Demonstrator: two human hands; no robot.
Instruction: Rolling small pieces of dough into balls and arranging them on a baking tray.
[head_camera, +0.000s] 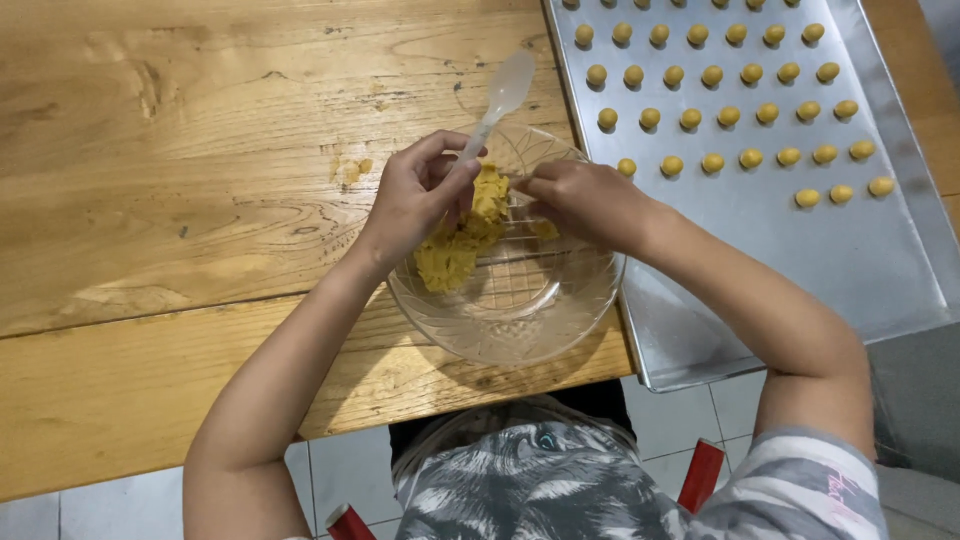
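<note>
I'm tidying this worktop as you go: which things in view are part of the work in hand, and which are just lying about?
In use:
left hand holding the clear plastic spoon
right hand at the yellow dough
glass bowl
metal tray with rows of small dough balls

Lying about:
dough smear on the wooden table
red chair parts below
</note>
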